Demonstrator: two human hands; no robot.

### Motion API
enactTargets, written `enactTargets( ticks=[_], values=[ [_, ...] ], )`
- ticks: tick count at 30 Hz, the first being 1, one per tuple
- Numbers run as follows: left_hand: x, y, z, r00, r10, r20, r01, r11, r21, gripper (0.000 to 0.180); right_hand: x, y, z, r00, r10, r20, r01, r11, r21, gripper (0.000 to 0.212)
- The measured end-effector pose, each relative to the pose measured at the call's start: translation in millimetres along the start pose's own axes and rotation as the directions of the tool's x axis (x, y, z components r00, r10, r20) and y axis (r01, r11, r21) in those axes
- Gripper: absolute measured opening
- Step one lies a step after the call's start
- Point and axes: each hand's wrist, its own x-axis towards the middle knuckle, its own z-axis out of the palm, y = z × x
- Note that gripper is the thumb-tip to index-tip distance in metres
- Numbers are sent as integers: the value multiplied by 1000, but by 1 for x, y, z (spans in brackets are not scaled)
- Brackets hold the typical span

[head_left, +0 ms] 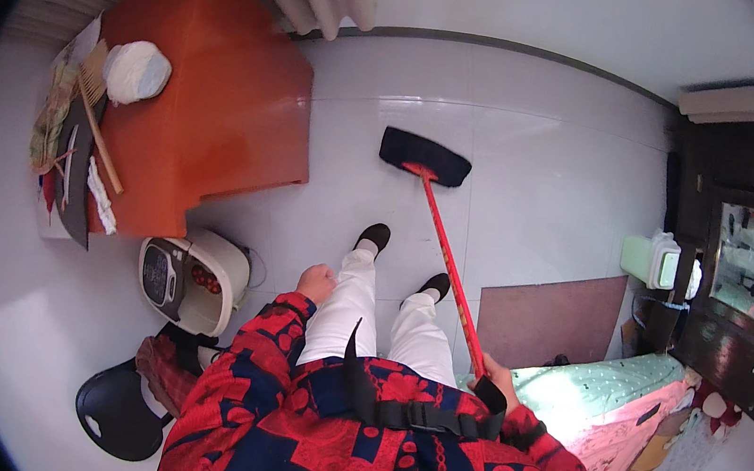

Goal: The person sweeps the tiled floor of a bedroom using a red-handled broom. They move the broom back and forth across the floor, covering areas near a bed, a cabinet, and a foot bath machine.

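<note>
A broom with a wide black head (pixel 426 157) and a long red handle (pixel 448 256) slants from the floor ahead up to my right side. Wrapped round the upper part of that handle is my right hand (pixel 498 380). The broom head lies on the pale tiles in front of my feet. My left hand (pixel 317 283) hangs beside my left thigh, its fingers curled in, and nothing shows in it. It is nearest to my white trousers and does not touch the broom.
An orange-brown cabinet (pixel 250 114) stands at left, bearing a white bundle (pixel 137 72) and a wooden-handled tool (pixel 101 128). Below it are a foot bath (pixel 196 280) and a black seat (pixel 121 412). To the right are a brown mat (pixel 552 318), a green bin (pixel 650 259) and a green cloth cover (pixel 600 384).
</note>
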Motion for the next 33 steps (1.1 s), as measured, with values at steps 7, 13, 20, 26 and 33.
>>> enactTargets(
  ticks=[7,13,20,26,33],
  values=[
    [3,-21,-10,992,-109,-63,106,994,-37,21,-46,-102,-43,845,477,240,-534,736,417,51],
    [6,-33,-11,993,-57,-99,52,997,-57,12,-3,-125,-40,902,424,84,-431,868,248,55],
    [-1,-30,-29,995,-5,-105,12,998,60,14,166,-143,-29,995,94,24,-94,995,12,45],
    [-9,-32,-38,992,-73,-105,76,997,27,17,276,-181,6,986,139,86,-138,990,-22,20],
    [-10,-35,-28,987,-75,-139,69,997,-45,17,253,-123,49,987,145,67,-121,953,-278,20]
  ],
)
